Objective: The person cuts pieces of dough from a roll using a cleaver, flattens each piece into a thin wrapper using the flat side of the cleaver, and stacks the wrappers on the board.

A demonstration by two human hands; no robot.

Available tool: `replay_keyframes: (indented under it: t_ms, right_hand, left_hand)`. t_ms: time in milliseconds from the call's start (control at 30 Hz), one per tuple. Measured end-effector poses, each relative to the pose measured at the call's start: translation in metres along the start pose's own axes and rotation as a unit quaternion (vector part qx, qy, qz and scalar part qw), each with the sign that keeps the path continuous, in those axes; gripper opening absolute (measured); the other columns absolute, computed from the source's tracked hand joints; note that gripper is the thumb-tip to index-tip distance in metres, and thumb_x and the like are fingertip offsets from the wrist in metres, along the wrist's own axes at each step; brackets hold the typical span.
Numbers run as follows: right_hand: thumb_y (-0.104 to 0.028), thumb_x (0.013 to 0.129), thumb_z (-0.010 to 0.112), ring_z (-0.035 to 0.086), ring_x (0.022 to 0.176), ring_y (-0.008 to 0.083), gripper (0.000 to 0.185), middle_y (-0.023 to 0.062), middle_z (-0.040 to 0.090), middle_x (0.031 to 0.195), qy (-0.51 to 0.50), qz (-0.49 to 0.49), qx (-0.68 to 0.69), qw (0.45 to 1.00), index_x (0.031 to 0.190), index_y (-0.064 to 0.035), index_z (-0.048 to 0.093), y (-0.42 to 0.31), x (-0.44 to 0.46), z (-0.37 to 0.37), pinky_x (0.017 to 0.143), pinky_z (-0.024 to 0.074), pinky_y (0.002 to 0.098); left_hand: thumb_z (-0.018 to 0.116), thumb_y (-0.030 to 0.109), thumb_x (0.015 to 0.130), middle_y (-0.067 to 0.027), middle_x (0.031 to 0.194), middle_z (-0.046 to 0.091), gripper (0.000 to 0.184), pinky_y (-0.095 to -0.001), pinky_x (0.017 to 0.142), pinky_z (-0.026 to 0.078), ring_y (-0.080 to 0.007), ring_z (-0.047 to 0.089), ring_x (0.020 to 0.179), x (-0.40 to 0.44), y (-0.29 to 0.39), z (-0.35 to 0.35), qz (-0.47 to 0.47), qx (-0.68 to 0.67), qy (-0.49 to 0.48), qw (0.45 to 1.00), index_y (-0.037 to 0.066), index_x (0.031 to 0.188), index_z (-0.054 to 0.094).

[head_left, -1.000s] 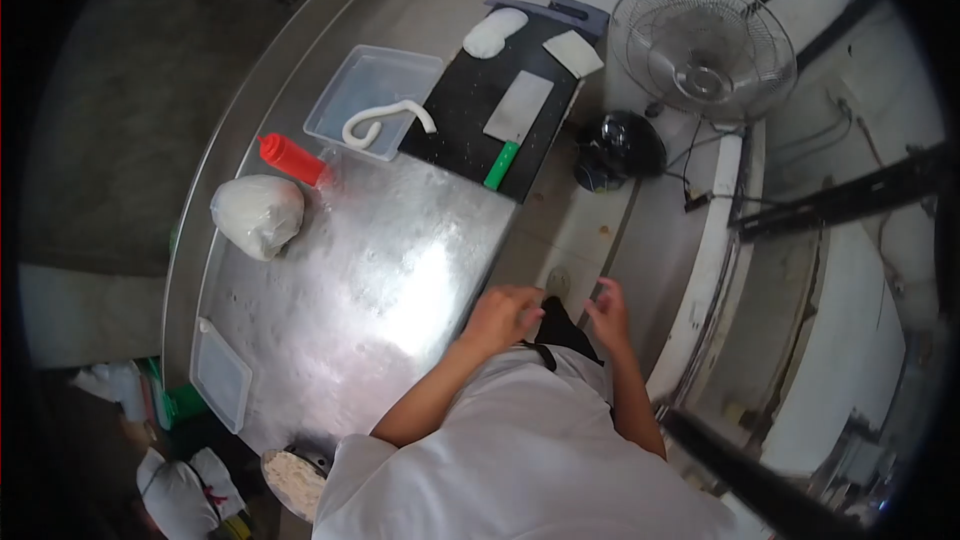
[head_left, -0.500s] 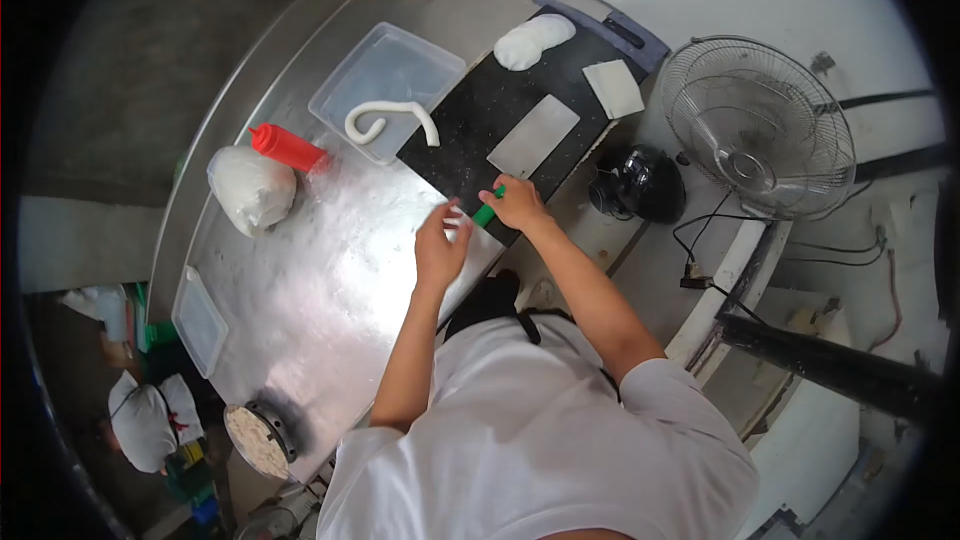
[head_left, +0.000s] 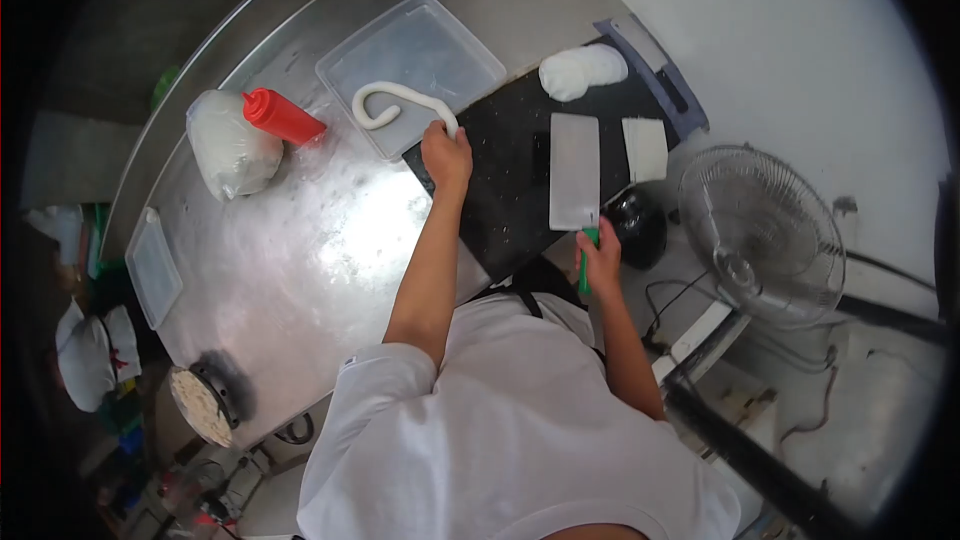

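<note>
The left hand [head_left: 447, 153] is at the left edge of the black board [head_left: 505, 205], and its fingers are bent together, pinching the end of a white strip [head_left: 400, 90]. This strip is long like a rope; its curled part lies in the clear plastic container [head_left: 430, 35], which is on the left of the board, and the other end reaches over the container's side to the fingers. The right hand [head_left: 602, 255] is at the near right side of the board, closed around the green handle of a cleaver [head_left: 574, 175]. The broad blade points to the far side, with its flat face seen from above; whether it touches the board, I cannot tell. On the far part of the board there is a rounded white lump [head_left: 583, 71], and just to the right of the blade a pale rectangular piece [head_left: 646, 150] is at the board's right edge. On the left side of the metal counter [head_left: 300, 250], a red squeeze bottle [head_left: 285, 118] leans against a filled plastic bag [head_left: 232, 145]. Nearer, a clear lid [head_left: 154, 270] lies at the left edge, and a bowl [head_left: 203, 406] with pale contents is at the near left corner.
</note>
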State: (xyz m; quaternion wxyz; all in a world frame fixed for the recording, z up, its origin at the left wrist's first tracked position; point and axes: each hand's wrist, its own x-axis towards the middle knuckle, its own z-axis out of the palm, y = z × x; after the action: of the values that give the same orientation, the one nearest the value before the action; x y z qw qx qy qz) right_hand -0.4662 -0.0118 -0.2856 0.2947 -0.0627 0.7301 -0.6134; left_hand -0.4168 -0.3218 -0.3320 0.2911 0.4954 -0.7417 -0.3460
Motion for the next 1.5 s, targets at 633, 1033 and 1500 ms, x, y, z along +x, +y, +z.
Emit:
replay_keyframes:
  t_ms: [633,1033,1500]
  right_hand:
    - [-0.017,0.099,0.062,0.058,0.072,0.0534,0.018,0.0271,0.06,0.072,-0.338,-0.259,-0.418,0.802,0.102,-0.0007,0.053,-0.071,0.075,-0.01,0.063,0.0441,0.0558]
    - [-0.018,0.101,0.057,0.064,0.08,0.0554,0.019,0.0307,0.066,0.08,-0.384,-0.189,-0.537,0.727,0.105,-0.0009,0.05,-0.088,0.063,0.016,0.073,0.0497,0.0625]
    - [-0.024,0.102,0.061,0.066,0.067,0.0459,0.028,0.0235,0.068,0.076,-0.197,-0.247,-0.386,0.867,0.114,0.0003,0.054,-0.004,0.039,0.061,0.06,0.0513,0.0515]
  left_hand:
    - [0.08,0.001,0.077,-0.0117,0.105,0.064,0.034,-0.0407,0.082,0.056,-0.0335,0.065,0.096,-0.139,-0.037,-0.054,0.141,-0.014,-0.047,0.989,0.004,0.109,0.067]
    - [0.08,0.003,0.08,-0.0076,0.1,0.066,0.025,-0.0392,0.076,0.055,-0.027,0.064,0.088,-0.115,-0.063,-0.07,0.245,0.082,-0.086,0.962,0.007,0.103,0.072]
    - [0.073,0.0,0.085,-0.016,0.1,0.065,0.017,-0.0448,0.081,0.05,-0.037,0.061,0.094,-0.096,-0.053,-0.066,0.093,-0.017,0.011,0.995,0.002,0.098,0.062]
